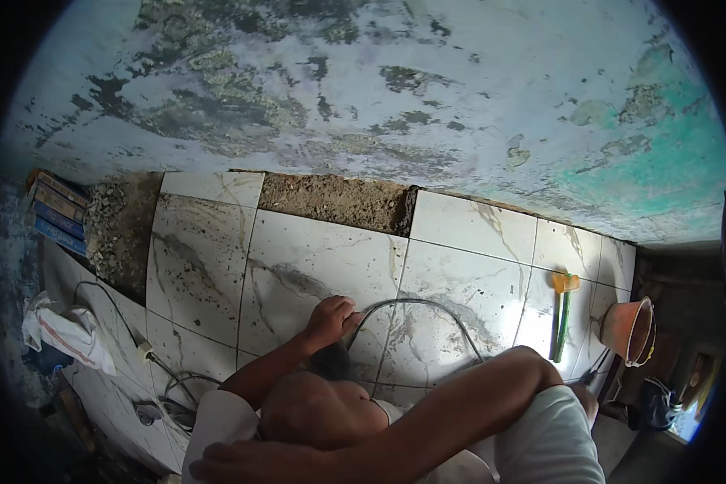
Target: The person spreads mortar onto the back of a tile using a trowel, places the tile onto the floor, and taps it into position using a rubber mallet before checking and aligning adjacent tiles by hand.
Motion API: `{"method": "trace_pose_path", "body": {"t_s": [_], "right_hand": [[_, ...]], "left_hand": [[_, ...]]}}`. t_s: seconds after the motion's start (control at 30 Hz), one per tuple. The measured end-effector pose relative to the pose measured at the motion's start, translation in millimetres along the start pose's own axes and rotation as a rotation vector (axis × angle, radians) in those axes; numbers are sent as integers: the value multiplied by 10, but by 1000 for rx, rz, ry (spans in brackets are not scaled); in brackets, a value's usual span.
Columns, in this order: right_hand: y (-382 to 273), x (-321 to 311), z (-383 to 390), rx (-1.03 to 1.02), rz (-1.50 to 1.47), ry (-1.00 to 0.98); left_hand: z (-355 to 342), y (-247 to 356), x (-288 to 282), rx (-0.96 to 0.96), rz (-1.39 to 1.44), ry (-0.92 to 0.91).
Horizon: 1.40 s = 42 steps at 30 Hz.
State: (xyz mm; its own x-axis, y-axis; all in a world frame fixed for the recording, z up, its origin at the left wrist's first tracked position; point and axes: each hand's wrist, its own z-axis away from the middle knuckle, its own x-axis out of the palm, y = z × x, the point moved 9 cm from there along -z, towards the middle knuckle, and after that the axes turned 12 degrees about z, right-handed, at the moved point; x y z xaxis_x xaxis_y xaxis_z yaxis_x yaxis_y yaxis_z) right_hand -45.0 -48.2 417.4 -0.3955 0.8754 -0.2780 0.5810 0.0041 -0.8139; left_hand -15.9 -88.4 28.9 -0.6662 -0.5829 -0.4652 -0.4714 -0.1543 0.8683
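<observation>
Below and left of the centre, my left hand [328,321] is low over the white marbled floor tiles [323,258], its fingers curled together. What they grip, if anything, is hidden. A black cable [427,302] arches over the tiles and comes down right beside these fingers. Just under the hand is a dark shape [332,363] that I cannot make out. My right forearm crosses in front of me above a bent knee [319,411]. At its end my right hand [246,461] lies flat against my white left sleeve [226,415], fingers stretched out and dim.
Bare rubble [331,199] shows in a gap along the peeling wall [339,89], with gravel [117,226] at left beside stacked boxes [56,214]. A white sack [68,335] and a cable connector [145,351] lie at left. Rightward are an orange-headed, green-handled tool [565,310] and an orange bucket [621,331].
</observation>
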Motion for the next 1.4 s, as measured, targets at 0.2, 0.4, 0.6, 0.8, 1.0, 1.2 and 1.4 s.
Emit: {"method": "trace_pose_path", "body": {"t_s": [0.2, 0.4, 0.6, 0.8, 1.0, 1.2, 1.4], "right_hand": [[-375, -164, 338, -127, -193, -81], [-481, -339, 533, -19, -320, -24], [-551, -351, 738, 65, -6, -57], [-713, -325, 859, -91, -187, -311], [804, -1482, 2314, 509, 268, -1], [1544, -2043, 5350, 1462, 919, 75], [1355, -1473, 6945, 1779, 820, 615]], "left_hand": [[-235, 114, -228, -14, -143, -124], [-771, 142, -230, 32, -300, -349], [-1099, 130, -163, -48, -342, -374], [-1115, 128, -77, -183, -322, -597], [-1596, -253, -55, -511, -198, -633], [-1993, -368, 696, -234, -412, -504], [-1777, -304, 1541, -161, -524, -455]]}}
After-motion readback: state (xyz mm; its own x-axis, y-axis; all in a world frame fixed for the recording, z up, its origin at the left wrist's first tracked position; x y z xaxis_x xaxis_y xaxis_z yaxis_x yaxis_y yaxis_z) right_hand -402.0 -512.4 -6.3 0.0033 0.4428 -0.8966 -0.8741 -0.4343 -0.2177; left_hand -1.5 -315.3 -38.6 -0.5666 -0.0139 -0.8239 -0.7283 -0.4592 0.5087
